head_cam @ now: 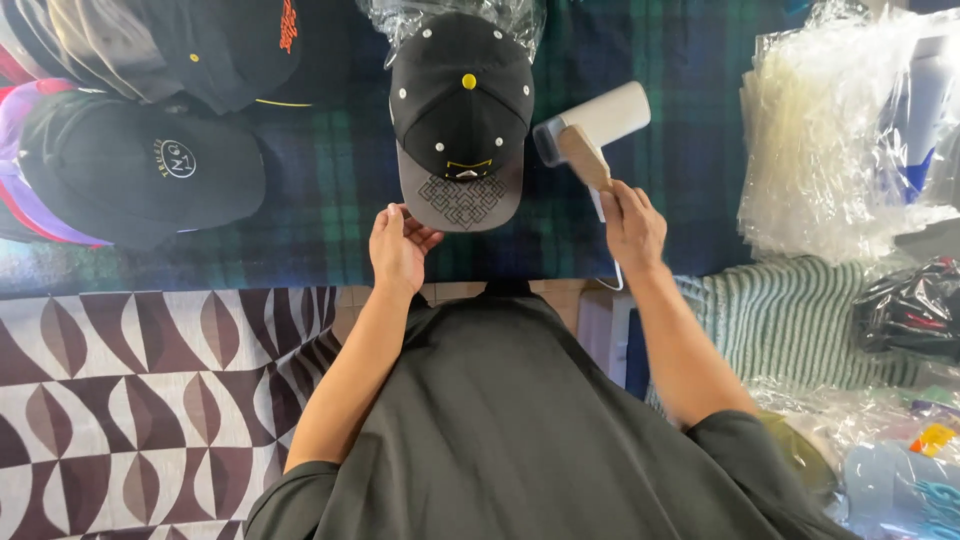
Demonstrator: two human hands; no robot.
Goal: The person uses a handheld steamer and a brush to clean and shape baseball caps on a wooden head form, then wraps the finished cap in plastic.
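Observation:
A black baseball cap point(460, 95) with white eyelets, a yellow top button and a grey patterned brim lies on a dark green plaid cloth point(330, 190), its crown resting on a clear plastic bag point(400, 20). My left hand point(400, 245) is at the brim's near left corner, fingertips touching its edge. My right hand point(632, 225) grips the wooden handle of a white handheld steamer point(598, 125) that lies just right of the cap. A white cord runs down from the handle past my wrist.
Several dark caps point(140, 170) are piled at the left. A stack of clear plastic bags point(830, 150) sits at the right, with a bagged dark item point(910, 310) on a green ribbed cloth point(790, 320). A brown and white patterned fabric point(140, 400) lies at lower left.

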